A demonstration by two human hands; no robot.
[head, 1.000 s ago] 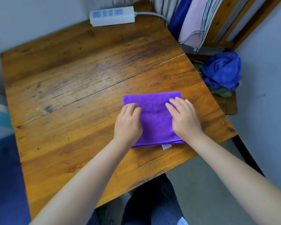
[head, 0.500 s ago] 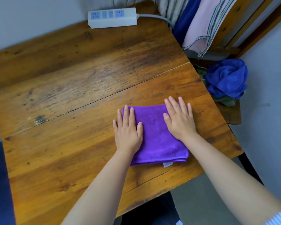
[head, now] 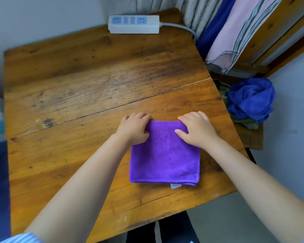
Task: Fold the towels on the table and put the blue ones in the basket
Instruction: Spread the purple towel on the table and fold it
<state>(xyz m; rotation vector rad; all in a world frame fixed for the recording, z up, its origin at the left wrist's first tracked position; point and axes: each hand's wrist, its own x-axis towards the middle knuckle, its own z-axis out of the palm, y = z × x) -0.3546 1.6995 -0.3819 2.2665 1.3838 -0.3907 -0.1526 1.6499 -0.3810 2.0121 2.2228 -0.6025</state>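
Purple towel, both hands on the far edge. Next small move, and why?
Probably lift that far edge and fold it toward the near edge. Both hands, left hand and right hand, grip the far corners of the purple towel, which lies flat on the table, already folded to a square.

My forearms are bare from wrist to past the elbow. At seven o'clock a rolled-up sleeve [head: 23,238] shows, light blue with fine white stripes; a sliver of the same striped cloth peeks in at the five o'clock corner. At six o'clock, below the table edge, my trousers [head: 175,230] are dark.
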